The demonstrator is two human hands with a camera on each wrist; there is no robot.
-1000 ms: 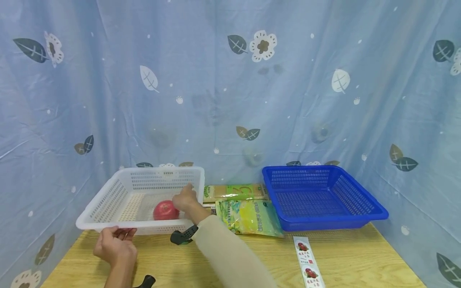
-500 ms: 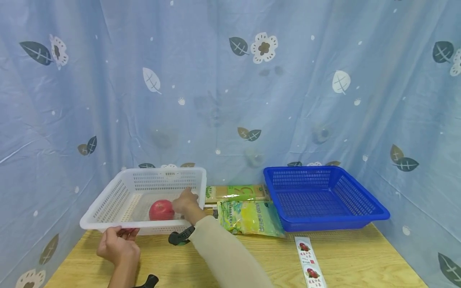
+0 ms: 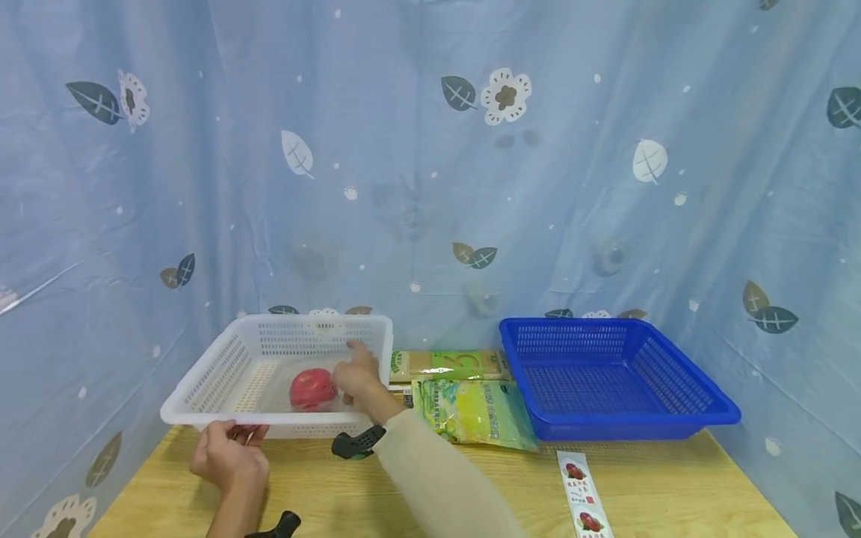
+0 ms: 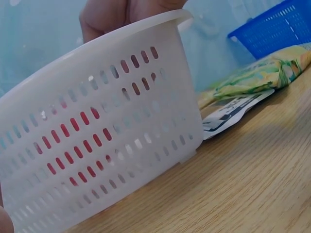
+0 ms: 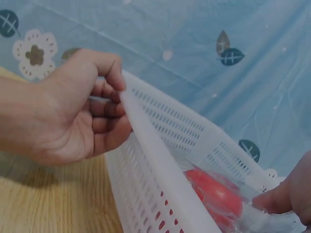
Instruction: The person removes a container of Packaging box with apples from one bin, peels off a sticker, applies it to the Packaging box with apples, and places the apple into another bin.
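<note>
A white plastic basket (image 3: 222,415) with slotted walls stands on the left of the table. My left hand (image 3: 232,459) grips its front rim; in the right wrist view its thumb lies over the rim, fingers curled outside. Inside the basket sits a round red fruit like an apple (image 3: 313,389), with clear plastic film (image 5: 265,223) about it. My right hand (image 3: 363,377) is inside the basket just right of the fruit, one finger pointing toward the back wall. In the right wrist view a fingertip (image 5: 267,200) meets the film; I cannot tell whether it is pinched.
To the right stands a blue basket (image 3: 622,431). Between the baskets lie a yellow-green packet (image 3: 474,411) and a flat tan-and-green pack (image 3: 451,365). A strip of fruit stickers (image 3: 582,493) lies near the front. A blue patterned curtain (image 3: 417,164) hangs behind.
The fruit has shifted slightly left inside the white basket, away from my right hand, since the earliest frame. The whole head view has drifted a little. My left hand keeps its grip.
</note>
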